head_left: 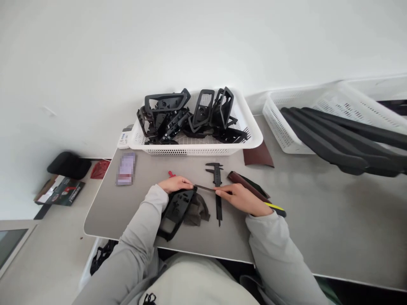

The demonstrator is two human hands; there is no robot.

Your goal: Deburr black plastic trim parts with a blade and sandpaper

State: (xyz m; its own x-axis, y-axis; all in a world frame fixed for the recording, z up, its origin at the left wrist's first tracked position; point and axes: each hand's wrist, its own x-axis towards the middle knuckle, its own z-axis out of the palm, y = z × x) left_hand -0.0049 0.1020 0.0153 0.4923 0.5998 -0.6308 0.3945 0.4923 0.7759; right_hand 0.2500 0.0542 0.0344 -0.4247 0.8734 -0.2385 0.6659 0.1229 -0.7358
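My left hand (176, 184) is closed on the upper end of a black plastic frame (178, 208), which is tilted over the table's front edge. In my right hand (242, 197) is a file (277, 209) with a yellow and black handle. Its thin blade reaches left across to the frame's top corner, close to my left fingertips. A dark grey cloth (197, 211) lies just right of the frame. Under the file blade lies a black caliper (218, 192). Something red (171, 173) sticks out behind my left hand.
A white basket (190, 151) of black plastic frames stands at the back. Brown sandpaper (259, 156) lies by its right corner, and a folded brown piece (248, 186) beyond my right hand. Further right, another white basket (282, 127) holds long black parts (346, 140). A paper label (126, 168) lies left.
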